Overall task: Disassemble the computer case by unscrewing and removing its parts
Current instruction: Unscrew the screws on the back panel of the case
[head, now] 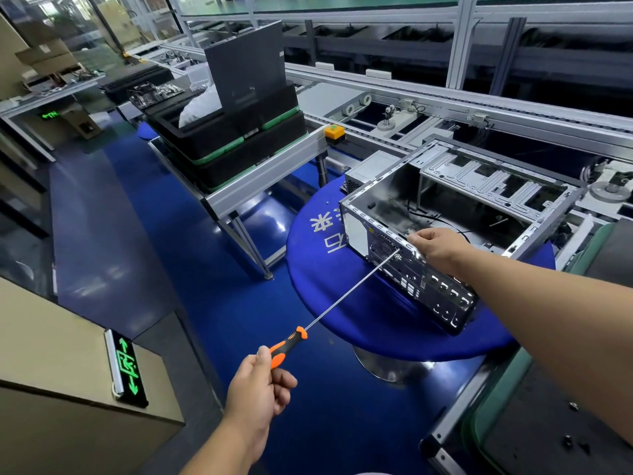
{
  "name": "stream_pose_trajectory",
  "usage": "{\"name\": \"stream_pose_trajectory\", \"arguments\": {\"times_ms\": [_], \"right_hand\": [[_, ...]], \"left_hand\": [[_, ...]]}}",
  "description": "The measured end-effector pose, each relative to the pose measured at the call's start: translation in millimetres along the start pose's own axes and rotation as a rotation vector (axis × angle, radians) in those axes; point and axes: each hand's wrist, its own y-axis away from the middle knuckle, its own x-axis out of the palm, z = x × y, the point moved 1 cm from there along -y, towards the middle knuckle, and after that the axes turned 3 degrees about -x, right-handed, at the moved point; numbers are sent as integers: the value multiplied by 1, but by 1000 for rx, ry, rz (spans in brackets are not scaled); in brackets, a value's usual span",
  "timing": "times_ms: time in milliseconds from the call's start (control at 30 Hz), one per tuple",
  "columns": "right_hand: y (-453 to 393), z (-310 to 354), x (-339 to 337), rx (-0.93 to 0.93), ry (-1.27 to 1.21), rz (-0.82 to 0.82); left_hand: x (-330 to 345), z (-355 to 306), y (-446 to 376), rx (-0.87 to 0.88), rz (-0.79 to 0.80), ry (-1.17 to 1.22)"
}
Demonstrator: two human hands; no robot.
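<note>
Blue round table point(342, 296) bears computer case point(445, 234), right hand point(442, 250) gripping its rim, left hand point(260, 389) gripping screwdriver point(291, 342).

Left hand point(260, 382) round screwdriver point(329, 313), tip at computer case point(445, 228); right hand point(442, 250) on its rim.

One case point(445, 214), one screwdriver point(287, 344), two hands.

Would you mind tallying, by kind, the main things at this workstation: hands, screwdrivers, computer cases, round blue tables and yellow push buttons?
Hands: 2, left hand and right hand
Screwdriver: 1
Computer case: 1
Round blue table: 1
Yellow push button: 1
Total: 6
</note>
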Motion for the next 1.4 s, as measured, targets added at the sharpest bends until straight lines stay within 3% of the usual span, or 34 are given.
{"name": "stream_pose_trajectory", "arguments": {"times_ms": [367,567,733,1200,1400], "right_hand": [[-3,-5,1,-1,-4,0],[-3,-4,1,12,-7,-11],[-2,-3,0,13,-13,-10],[2,0,-1,3,-15,-3],[2,0,0,6,-9,-11]], "left_hand": [[1,1,-1,-144,-59,-76],[1,4,-3,-26,3,80],[3,2,-4,100,-41,39],[3,6,-5,-136,-78,-43],[2,8,-8,6,-41,79]]}}
